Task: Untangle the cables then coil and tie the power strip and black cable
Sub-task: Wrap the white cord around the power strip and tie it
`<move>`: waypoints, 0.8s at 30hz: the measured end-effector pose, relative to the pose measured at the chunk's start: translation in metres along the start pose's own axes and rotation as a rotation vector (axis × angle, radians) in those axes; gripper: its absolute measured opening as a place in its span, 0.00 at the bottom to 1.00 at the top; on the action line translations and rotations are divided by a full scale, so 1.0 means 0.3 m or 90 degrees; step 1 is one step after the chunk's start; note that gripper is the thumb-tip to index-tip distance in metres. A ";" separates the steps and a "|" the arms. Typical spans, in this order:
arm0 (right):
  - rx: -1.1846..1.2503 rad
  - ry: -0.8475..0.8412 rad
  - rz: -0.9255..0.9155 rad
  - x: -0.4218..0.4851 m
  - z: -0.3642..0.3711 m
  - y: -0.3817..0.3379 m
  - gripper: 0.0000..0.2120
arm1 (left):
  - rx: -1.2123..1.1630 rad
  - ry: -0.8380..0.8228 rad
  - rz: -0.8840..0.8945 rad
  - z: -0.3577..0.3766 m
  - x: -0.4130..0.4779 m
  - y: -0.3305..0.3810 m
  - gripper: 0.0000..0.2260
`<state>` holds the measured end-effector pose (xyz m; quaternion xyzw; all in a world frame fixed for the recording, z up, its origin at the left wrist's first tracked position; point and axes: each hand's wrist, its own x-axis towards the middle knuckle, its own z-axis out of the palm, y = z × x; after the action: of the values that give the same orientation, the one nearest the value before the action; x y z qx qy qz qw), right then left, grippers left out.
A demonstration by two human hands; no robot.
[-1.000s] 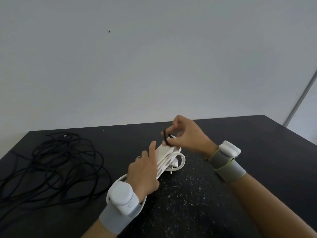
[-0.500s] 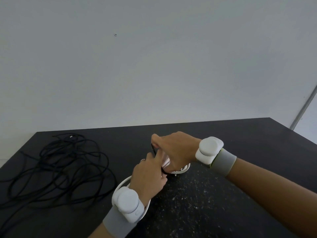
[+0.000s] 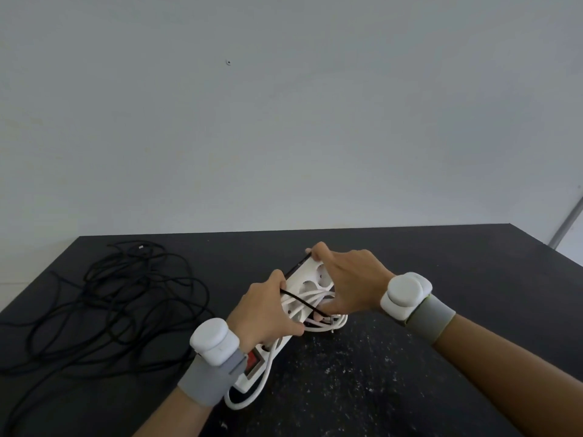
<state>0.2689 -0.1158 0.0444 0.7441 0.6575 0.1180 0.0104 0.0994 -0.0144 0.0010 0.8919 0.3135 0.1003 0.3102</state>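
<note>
A white power strip (image 3: 310, 280) with a red switch lies diagonally on the black table (image 3: 410, 357), its white cord (image 3: 262, 386) coiled along it. My left hand (image 3: 263, 313) grips the strip's middle together with the cord loops. My right hand (image 3: 347, 283) holds the far end and stretches a thin black band (image 3: 299, 299) over the strip and cord between thumb and fingers. A long black cable (image 3: 120, 307) lies loose and tangled on the table's left side, apart from both hands.
A pale wall stands behind the table's far edge. White specks mark the tabletop near the front. A grey pole (image 3: 566, 223) leans at the far right beyond the table's corner.
The strip has turned so its sockets face up. My right hand has pulled the black band from above the strip's end down over the strip and cord. My left hand now grips the middle.
</note>
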 end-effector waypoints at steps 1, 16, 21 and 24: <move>0.012 0.011 0.016 -0.007 0.016 0.000 0.40 | -0.002 0.002 0.003 0.001 0.003 -0.001 0.23; 0.342 -0.058 0.226 -0.130 0.173 -0.049 0.63 | 0.012 -0.039 0.012 -0.013 0.027 -0.034 0.24; 0.427 0.010 0.166 -0.088 0.198 -0.075 0.61 | -0.085 -0.053 -0.023 -0.043 0.037 -0.074 0.26; 0.473 0.080 0.154 -0.083 0.215 -0.086 0.51 | -0.142 -0.070 -0.026 -0.048 0.042 -0.094 0.27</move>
<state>0.2533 -0.1279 -0.0268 0.7608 0.5623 -0.0819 -0.3136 0.0899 0.0176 -0.0051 0.8494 0.3011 0.0792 0.4261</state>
